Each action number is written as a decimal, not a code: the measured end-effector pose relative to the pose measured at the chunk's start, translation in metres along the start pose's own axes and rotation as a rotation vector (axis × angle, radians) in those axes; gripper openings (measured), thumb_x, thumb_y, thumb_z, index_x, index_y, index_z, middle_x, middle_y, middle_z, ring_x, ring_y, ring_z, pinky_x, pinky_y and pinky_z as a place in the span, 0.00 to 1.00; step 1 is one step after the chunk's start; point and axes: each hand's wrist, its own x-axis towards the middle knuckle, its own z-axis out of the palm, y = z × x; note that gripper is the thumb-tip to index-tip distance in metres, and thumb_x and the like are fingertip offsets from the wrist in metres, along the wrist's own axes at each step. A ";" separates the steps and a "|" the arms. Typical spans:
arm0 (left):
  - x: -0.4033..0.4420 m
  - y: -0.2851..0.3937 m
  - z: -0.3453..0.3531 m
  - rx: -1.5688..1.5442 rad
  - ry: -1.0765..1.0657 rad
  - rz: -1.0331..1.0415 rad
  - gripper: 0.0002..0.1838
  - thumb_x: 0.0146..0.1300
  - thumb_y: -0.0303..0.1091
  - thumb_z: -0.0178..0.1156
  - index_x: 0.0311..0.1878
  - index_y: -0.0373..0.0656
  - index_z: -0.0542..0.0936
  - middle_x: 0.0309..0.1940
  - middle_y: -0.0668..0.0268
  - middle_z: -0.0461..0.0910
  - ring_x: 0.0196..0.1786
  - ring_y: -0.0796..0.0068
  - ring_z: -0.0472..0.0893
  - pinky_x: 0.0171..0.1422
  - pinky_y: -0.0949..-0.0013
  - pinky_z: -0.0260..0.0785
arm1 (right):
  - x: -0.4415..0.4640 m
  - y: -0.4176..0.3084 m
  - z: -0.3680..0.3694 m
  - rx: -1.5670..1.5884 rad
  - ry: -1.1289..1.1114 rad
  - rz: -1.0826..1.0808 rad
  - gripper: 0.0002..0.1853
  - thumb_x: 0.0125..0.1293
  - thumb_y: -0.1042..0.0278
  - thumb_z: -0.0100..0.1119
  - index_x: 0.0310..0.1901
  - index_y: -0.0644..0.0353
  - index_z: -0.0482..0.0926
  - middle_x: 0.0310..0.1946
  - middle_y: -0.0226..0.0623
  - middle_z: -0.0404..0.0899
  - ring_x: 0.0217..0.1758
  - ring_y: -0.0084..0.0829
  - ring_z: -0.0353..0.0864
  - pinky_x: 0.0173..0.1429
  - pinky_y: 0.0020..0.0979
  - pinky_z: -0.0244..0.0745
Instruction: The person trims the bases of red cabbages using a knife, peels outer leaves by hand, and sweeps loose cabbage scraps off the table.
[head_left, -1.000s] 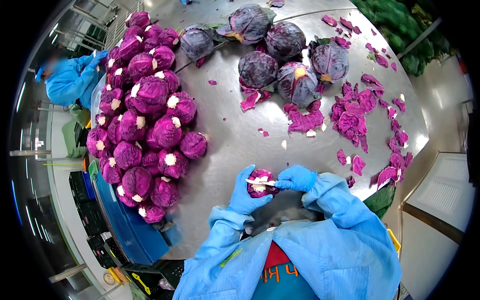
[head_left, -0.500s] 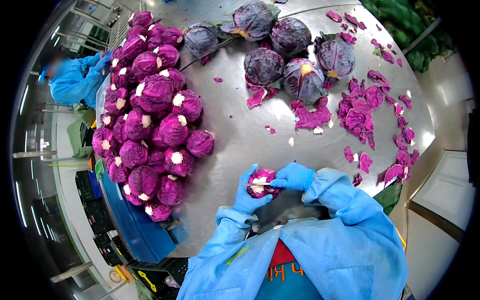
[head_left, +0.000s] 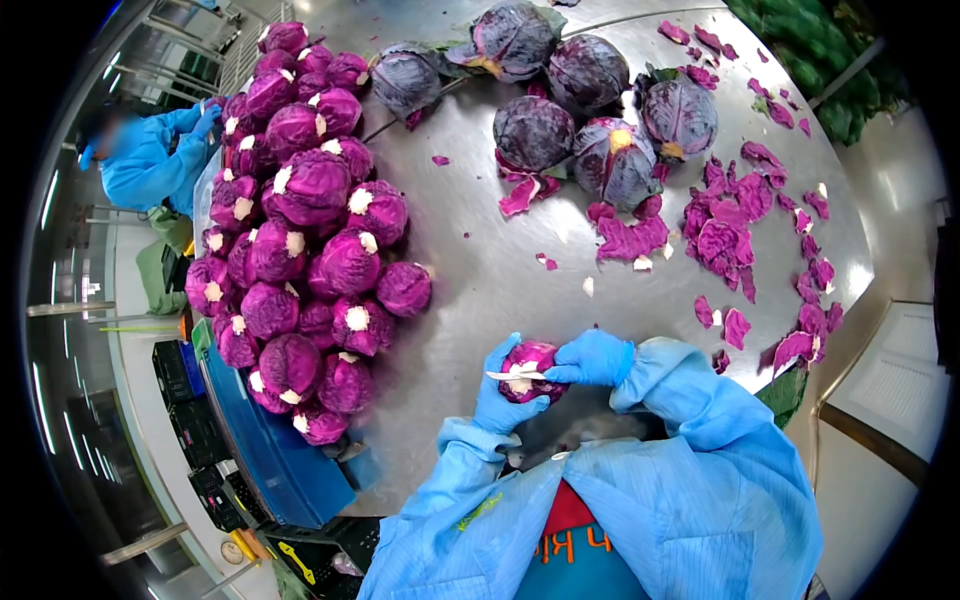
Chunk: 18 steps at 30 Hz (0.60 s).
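Observation:
My left hand [head_left: 497, 400], in a blue glove, is closed around a small peeled red cabbage [head_left: 537, 357] near the front edge of the metal table. A knife [head_left: 516, 376] lies with its blade across the pale cut stem end of that cabbage. Its handle is hidden inside my gloved right hand [head_left: 592, 358], which is closed on it just right of the cabbage. To the left rises a heap of trimmed red cabbages [head_left: 310, 187] with white stem ends. Darker unpeeled cabbages [head_left: 533, 133] sit farther back.
Torn purple leaves [head_left: 722, 240] litter the right side of the steel table [head_left: 465, 290]. A blue bin [head_left: 270, 440] and black crates [head_left: 195, 435] stand at the lower left. Another person in blue [head_left: 150, 160] is beyond the heap. Green produce [head_left: 825, 65] is at the upper right.
The knife blade appears brighter and slightly turned against the stem end. Both hands keep their hold on cabbage and knife. The whole view has shifted slightly.

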 end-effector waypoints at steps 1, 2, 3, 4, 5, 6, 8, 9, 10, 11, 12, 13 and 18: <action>0.001 0.001 0.001 -0.012 0.004 -0.001 0.59 0.39 0.44 0.82 0.71 0.37 0.56 0.69 0.55 0.61 0.69 0.61 0.66 0.74 0.60 0.59 | 0.001 -0.004 -0.004 -0.004 -0.025 0.051 0.27 0.69 0.37 0.45 0.28 0.53 0.80 0.26 0.42 0.80 0.29 0.48 0.80 0.36 0.47 0.75; 0.001 0.002 0.001 -0.023 0.009 -0.001 0.59 0.39 0.44 0.81 0.71 0.37 0.56 0.69 0.54 0.61 0.68 0.61 0.67 0.74 0.60 0.60 | 0.002 -0.011 -0.009 -0.007 -0.051 0.101 0.28 0.69 0.37 0.44 0.28 0.53 0.80 0.26 0.43 0.80 0.29 0.49 0.80 0.37 0.47 0.75; 0.002 0.001 0.000 -0.016 0.012 0.010 0.58 0.40 0.45 0.81 0.71 0.36 0.56 0.69 0.54 0.61 0.68 0.61 0.67 0.73 0.60 0.60 | 0.003 -0.015 -0.011 -0.010 -0.075 0.149 0.29 0.70 0.36 0.44 0.28 0.54 0.80 0.26 0.43 0.80 0.29 0.49 0.80 0.37 0.47 0.75; 0.002 0.000 0.000 0.010 0.014 0.019 0.59 0.40 0.45 0.81 0.71 0.36 0.56 0.69 0.54 0.62 0.68 0.61 0.67 0.73 0.60 0.60 | 0.004 -0.015 -0.011 -0.022 -0.082 0.169 0.30 0.69 0.35 0.43 0.28 0.54 0.80 0.25 0.44 0.80 0.29 0.49 0.80 0.38 0.47 0.75; 0.002 0.000 0.000 0.036 0.017 0.027 0.59 0.40 0.46 0.81 0.72 0.36 0.56 0.68 0.54 0.62 0.68 0.61 0.68 0.73 0.60 0.61 | 0.004 -0.016 -0.011 -0.034 -0.090 0.190 0.31 0.69 0.34 0.43 0.28 0.55 0.81 0.25 0.45 0.80 0.29 0.50 0.80 0.38 0.47 0.75; 0.002 0.001 0.000 0.061 0.019 0.033 0.59 0.40 0.46 0.81 0.72 0.36 0.55 0.68 0.54 0.62 0.68 0.62 0.68 0.73 0.60 0.61 | 0.004 -0.017 -0.011 -0.044 -0.098 0.212 0.32 0.69 0.33 0.42 0.28 0.55 0.81 0.25 0.46 0.80 0.30 0.50 0.80 0.39 0.47 0.75; 0.002 0.005 0.002 -0.007 0.019 -0.018 0.60 0.40 0.46 0.81 0.72 0.36 0.54 0.68 0.55 0.62 0.67 0.62 0.69 0.73 0.61 0.62 | 0.005 -0.019 -0.012 0.001 -0.091 0.216 0.33 0.68 0.32 0.42 0.28 0.56 0.81 0.26 0.47 0.81 0.30 0.50 0.81 0.39 0.47 0.75; 0.002 0.007 0.002 -0.039 0.019 -0.043 0.61 0.40 0.46 0.81 0.73 0.36 0.54 0.68 0.55 0.63 0.67 0.62 0.69 0.73 0.61 0.62 | 0.005 -0.020 -0.013 0.023 -0.086 0.217 0.34 0.68 0.31 0.42 0.28 0.57 0.81 0.26 0.47 0.81 0.31 0.50 0.81 0.40 0.47 0.75; 0.002 0.007 0.003 -0.073 0.033 -0.056 0.61 0.40 0.47 0.81 0.73 0.36 0.54 0.68 0.55 0.63 0.67 0.62 0.69 0.72 0.61 0.62 | 0.005 -0.022 -0.012 0.024 -0.057 0.238 0.34 0.68 0.31 0.42 0.28 0.56 0.81 0.26 0.47 0.81 0.31 0.50 0.81 0.40 0.47 0.75; 0.002 0.007 0.004 -0.106 0.047 -0.069 0.61 0.40 0.47 0.82 0.73 0.36 0.53 0.68 0.55 0.63 0.67 0.63 0.70 0.72 0.61 0.62 | 0.004 -0.024 -0.009 0.026 -0.029 0.260 0.34 0.68 0.31 0.42 0.28 0.56 0.81 0.26 0.46 0.81 0.31 0.50 0.81 0.40 0.46 0.75; 0.001 0.007 0.006 -0.139 0.061 -0.085 0.62 0.40 0.47 0.82 0.73 0.36 0.53 0.69 0.55 0.63 0.67 0.63 0.70 0.72 0.62 0.62 | 0.003 -0.026 -0.007 0.029 -0.001 0.282 0.34 0.68 0.32 0.41 0.28 0.56 0.81 0.26 0.46 0.81 0.31 0.50 0.81 0.40 0.46 0.75; 0.002 0.008 0.007 -0.122 0.069 -0.080 0.61 0.40 0.46 0.82 0.73 0.36 0.53 0.69 0.56 0.62 0.67 0.63 0.69 0.73 0.62 0.62 | 0.001 -0.027 -0.004 0.031 0.033 0.297 0.33 0.69 0.32 0.42 0.28 0.56 0.81 0.27 0.46 0.81 0.31 0.50 0.81 0.40 0.46 0.75; -0.003 0.004 0.011 -0.029 0.108 -0.056 0.61 0.40 0.49 0.81 0.72 0.36 0.55 0.67 0.56 0.63 0.66 0.64 0.69 0.71 0.62 0.63 | -0.007 -0.030 0.013 0.032 0.225 0.349 0.32 0.69 0.34 0.44 0.28 0.57 0.81 0.27 0.45 0.80 0.33 0.49 0.81 0.40 0.44 0.75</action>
